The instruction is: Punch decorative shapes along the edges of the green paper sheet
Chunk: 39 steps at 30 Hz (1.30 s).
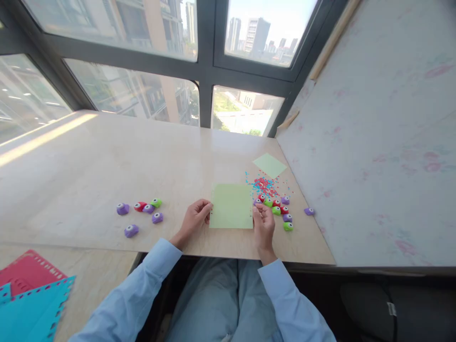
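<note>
A square sheet of pale green paper (231, 206) is held between my hands, with small punched holes along its left and right edges. My left hand (196, 214) pinches the left edge between thumb and fingers. On the opposite edge, my right hand (264, 223) has its fingers closed on the paper. Just past my right hand lies a cluster of small red, green and purple craft punches (276, 210), each with a white round top. Red and blue paper bits (265, 186) are scattered behind them. More punches (148, 208) lie left of my left hand.
A second pale green sheet (270, 165) lies at the back right, close to the wall (374, 142). One purple punch (309, 211) sits against that wall. Red paper (32, 271) and blue paper (33, 311) with punched edges overlap at lower left. Windows (135, 90) border the table's far side.
</note>
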Available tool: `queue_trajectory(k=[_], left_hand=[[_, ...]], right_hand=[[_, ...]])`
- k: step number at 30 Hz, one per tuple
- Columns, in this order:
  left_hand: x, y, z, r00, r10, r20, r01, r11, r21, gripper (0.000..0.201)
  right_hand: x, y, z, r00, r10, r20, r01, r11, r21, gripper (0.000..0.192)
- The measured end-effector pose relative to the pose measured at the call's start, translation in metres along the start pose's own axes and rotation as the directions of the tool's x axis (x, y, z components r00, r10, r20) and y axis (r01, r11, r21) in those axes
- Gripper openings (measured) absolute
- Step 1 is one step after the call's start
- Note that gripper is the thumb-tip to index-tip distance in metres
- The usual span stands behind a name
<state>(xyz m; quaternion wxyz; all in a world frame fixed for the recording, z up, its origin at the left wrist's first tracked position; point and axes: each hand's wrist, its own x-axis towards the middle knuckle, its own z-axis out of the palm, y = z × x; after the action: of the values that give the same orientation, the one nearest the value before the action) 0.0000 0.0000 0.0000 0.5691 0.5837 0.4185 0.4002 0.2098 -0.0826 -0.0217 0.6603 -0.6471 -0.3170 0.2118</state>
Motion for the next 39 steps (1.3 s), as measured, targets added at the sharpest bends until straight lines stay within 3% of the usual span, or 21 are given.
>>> queue_trajectory(k=[14,28,35,39], left_hand=[[-0.001,0.000,0.000,1.000,0.005,0.020,-0.005,1.000,0.013,0.026],[0.000,-0.008,-0.002,0.991,0.065,-0.116,-0.049,0.990,0.135,0.027],[0.002,-0.013,-0.006,0.985,0.134,-0.106,-0.105,0.965,0.242,0.027],[0.003,-0.014,-0.007,0.983,0.125,-0.136,-0.094,0.973,0.212,0.028]], right_hand=[[0.000,0.000,0.001,1.000,-0.010,0.008,0.010,1.000,0.025,0.032],[-0.007,-0.012,-0.001,0.999,0.015,-0.039,-0.013,0.998,0.065,0.031],[0.007,-0.004,-0.023,0.998,-0.063,-0.017,0.061,0.991,-0.123,0.031],[0.022,-0.001,-0.038,0.982,-0.046,0.184,0.113,0.921,-0.372,0.050]])
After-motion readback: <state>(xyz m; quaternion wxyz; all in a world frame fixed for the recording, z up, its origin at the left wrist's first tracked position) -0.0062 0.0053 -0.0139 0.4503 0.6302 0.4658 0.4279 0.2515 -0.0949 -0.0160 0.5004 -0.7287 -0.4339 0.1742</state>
